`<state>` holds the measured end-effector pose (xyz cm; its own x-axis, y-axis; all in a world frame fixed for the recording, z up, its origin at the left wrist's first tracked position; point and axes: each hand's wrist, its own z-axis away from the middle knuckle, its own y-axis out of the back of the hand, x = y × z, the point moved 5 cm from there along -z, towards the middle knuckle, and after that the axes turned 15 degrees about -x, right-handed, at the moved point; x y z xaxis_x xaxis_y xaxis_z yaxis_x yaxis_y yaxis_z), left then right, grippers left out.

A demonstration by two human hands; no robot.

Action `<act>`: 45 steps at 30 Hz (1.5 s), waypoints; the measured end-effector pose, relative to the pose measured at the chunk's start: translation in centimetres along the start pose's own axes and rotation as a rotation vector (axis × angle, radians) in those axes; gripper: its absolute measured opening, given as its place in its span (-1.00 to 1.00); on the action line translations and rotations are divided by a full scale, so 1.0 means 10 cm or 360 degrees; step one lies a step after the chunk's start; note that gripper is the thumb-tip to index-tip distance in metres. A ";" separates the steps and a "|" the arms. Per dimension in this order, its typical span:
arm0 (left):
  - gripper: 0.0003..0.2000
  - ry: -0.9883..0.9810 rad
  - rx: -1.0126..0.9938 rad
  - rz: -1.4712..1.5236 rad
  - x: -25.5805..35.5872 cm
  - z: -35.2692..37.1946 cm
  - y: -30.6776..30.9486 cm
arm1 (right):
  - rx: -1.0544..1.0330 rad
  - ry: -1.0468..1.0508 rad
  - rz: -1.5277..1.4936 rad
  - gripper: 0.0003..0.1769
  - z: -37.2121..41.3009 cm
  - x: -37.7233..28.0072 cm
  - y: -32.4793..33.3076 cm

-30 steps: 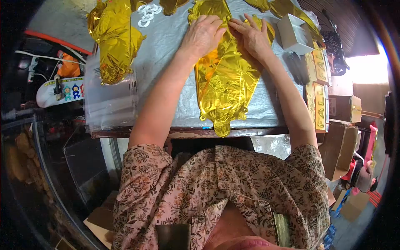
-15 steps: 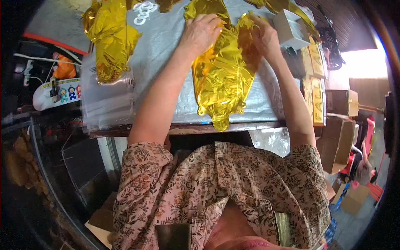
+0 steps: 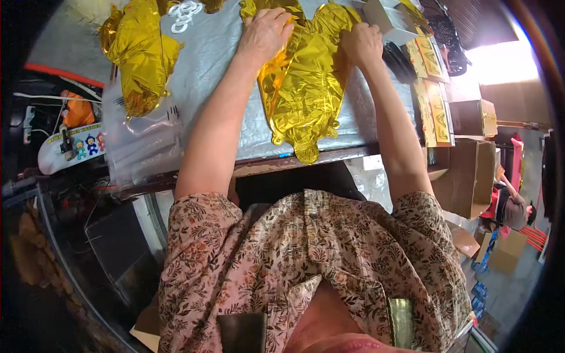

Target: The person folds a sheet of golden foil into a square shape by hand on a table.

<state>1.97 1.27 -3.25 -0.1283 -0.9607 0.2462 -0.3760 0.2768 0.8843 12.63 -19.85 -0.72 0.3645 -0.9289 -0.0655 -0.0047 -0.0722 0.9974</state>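
A flat, crinkled gold foil balloon (image 3: 309, 88) lies on the grey covered table, its narrow rounded tab hanging just over the front edge. My left hand (image 3: 266, 36) rests on the upper left side of the foil, fingers bent and closed on it. At the balloon's right edge is my right hand (image 3: 362, 45), fingers curled down against the foil; its fingertips are partly hidden. A second gold foil balloon (image 3: 141, 59) lies to the left, over clear plastic bags (image 3: 144, 144).
White plastic rings (image 3: 183, 15) lie at the back. On the right stand a white open box (image 3: 389, 22), gold-lettered packs (image 3: 432, 112) and cardboard boxes (image 3: 462, 176). A skateboard deck (image 3: 70, 144) is at the left. Farther right is another person (image 3: 511, 203).
The camera view has shifted, so the table appears higher and more to the left. My right hand has gone from over the foil to its right edge; the left stays on the balloon.
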 end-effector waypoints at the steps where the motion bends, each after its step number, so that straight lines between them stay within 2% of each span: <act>1: -0.64 0.0011 -0.0018 0.0002 -0.01 0.00 -0.01 | 0.0001 -0.0004 0.0006 -0.41 -0.04 0.01 0.01; 3: -0.64 0.0022 -0.0034 0.0014 -0.02 -0.01 -0.03 | -0.0215 -0.0096 -0.0196 -0.48 -0.12 0.06 -0.03; 4: -0.63 0.0019 -0.0051 -0.0001 -0.04 -0.02 -0.04 | -0.0215 -0.0098 -0.0189 -0.48 -0.14 0.06 -0.04; 10: -0.62 -0.0002 -0.0031 -0.0041 -0.09 -0.04 -0.09 | 0.0043 -0.0032 0.0008 -0.56 -0.15 0.00 0.00; 12: -0.62 -0.0001 -0.0032 -0.0041 -0.08 -0.02 -0.09 | 0.0136 0.0084 0.0072 -0.57 -0.17 -0.04 0.02; 13: -0.63 -0.0001 -0.0023 -0.0038 -0.08 -0.02 -0.09 | 0.0138 0.0089 0.0076 -0.57 -0.19 -0.03 0.03; 15: -0.63 0.0007 -0.0009 -0.0031 -0.07 -0.02 -0.08 | -0.0059 0.0074 -0.0085 -0.58 -0.18 -0.08 0.17; 18: -0.64 -0.0008 -0.0013 -0.0031 -0.06 -0.01 -0.07 | 0.0109 0.0207 -0.0174 -0.61 -0.18 -0.13 0.35; 20: -0.65 -0.0004 0.0004 -0.0026 -0.05 -0.02 -0.07 | 0.0097 0.0223 -0.0134 -0.64 -0.19 -0.26 0.47; 22: -0.65 0.0009 -0.0011 -0.0027 -0.05 -0.02 -0.05 | -0.0295 0.0145 -0.0367 -0.76 -0.10 -0.49 0.74; 23: -0.65 0.0020 -0.0031 -0.0021 -0.04 -0.01 -0.05 | -0.0293 0.0142 -0.0370 -0.76 -0.07 -0.51 0.76; 25: -0.65 0.0043 -0.0039 0.0005 0.00 -0.02 -0.02 | -0.0486 0.0595 -0.0863 -0.81 0.01 -0.67 0.77; 26: -0.65 0.0074 -0.0047 0.0032 0.03 -0.02 0.02 | -0.0790 0.0686 -0.1507 -0.74 0.23 -0.87 0.91; 27: -0.65 0.0070 -0.0047 0.0030 0.05 -0.02 0.08 | -0.0787 0.0685 -0.1509 -0.74 0.23 -0.85 0.88; 29: -0.64 0.0246 -0.0504 -0.0113 0.03 -0.04 0.04 | -0.0552 0.1107 -0.2224 -0.68 0.20 -0.78 0.82; 30: -0.64 0.0249 -0.0501 -0.0115 0.01 -0.04 0.04 | -0.0291 0.1179 -0.1747 -0.66 0.10 -0.61 0.72; 32: -0.63 0.0196 -0.0445 -0.0159 0.01 -0.02 0.02 | 0.0058 0.0883 -0.0446 -0.60 0.13 -0.32 0.49; 33: -0.63 0.0199 -0.0438 -0.0159 0.01 -0.03 0.02 | 0.0122 0.1113 -0.0379 -0.39 0.00 -0.09 0.18; 34: -0.63 0.0215 -0.0442 -0.0136 0.01 -0.03 0.02 | 0.0124 0.1120 -0.0374 -0.39 0.06 -0.03 0.05; 36: -0.63 0.0243 -0.0443 -0.0111 0.00 -0.04 0.01 | -0.0054 0.1025 0.0301 -0.24 0.24 -0.01 -0.18; 37: -0.64 0.0253 -0.0436 -0.0107 0.00 -0.04 0.01 | -0.0192 0.1023 0.0042 -0.13 0.27 0.00 -0.25; 39: -0.65 0.0263 -0.0435 -0.0106 0.04 -0.04 0.10 | -0.0166 0.1118 -0.0058 -0.20 0.38 -0.11 -0.21; 41: -0.64 0.0445 -0.1016 -0.0016 0.06 -0.06 0.12 | -0.0098 0.1296 -0.0236 -0.25 0.44 -0.22 -0.17; 42: -0.64 0.0438 -0.1012 -0.0026 -0.04 -0.06 -0.07 | -0.0087 0.1293 -0.0239 -0.25 0.46 -0.30 -0.12; 43: -0.59 0.0291 -0.0608 0.0016 -0.14 -0.06 -0.21 | -0.0084 0.1275 -0.0203 -0.24 0.49 -0.38 -0.09; 44: -0.53 0.0142 -0.0207 0.0061 -0.08 -0.05 -0.06 | -0.0083 0.1257 -0.0166 -0.23 0.51 -0.42 -0.07; 45: -0.49 0.0130 -0.0219 0.0010 -0.06 -0.05 -0.05 | -0.0194 0.1227 -0.0097 -0.18 0.43 -0.42 -0.14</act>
<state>2.70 1.70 -3.60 -0.0533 -0.9591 0.2782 -0.2457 0.2826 0.9272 7.06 -17.43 -1.99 0.9048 -0.4070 -0.1253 0.1225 -0.0332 0.9919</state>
